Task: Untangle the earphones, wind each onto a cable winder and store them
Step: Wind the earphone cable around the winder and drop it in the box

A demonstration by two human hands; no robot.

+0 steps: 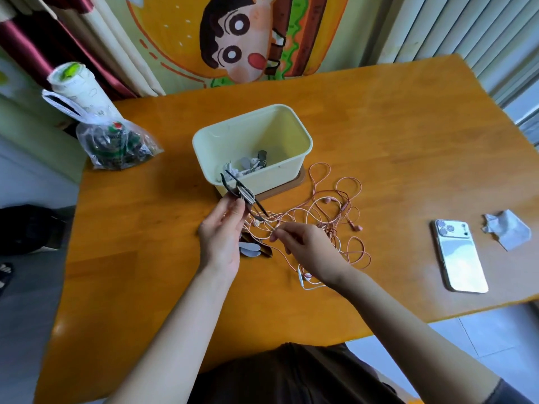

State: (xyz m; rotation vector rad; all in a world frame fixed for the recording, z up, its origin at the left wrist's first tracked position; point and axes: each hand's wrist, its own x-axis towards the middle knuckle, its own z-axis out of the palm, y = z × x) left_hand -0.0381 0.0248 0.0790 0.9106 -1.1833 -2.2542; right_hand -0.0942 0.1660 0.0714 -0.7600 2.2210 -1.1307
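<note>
An earphone tangle (323, 217) of thin pink cords, with a white one among them, is being left spread loosely over the table's middle, a pink earbud (358, 227) lying at its right edge. A dark cable winder (244, 194), a few turns of cord on it, is being held up just near of the pale yellow box (291, 132), in which wound winders (252, 166) are being kept. Grey and brown spare winders (253, 248) are being left flat at the tangle's left.

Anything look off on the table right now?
The pink earphone cables sprawl in a knotted heap beside the cream box, one strand pinched by the right hand. A crumpled paper scrap lies near the phone.
</note>
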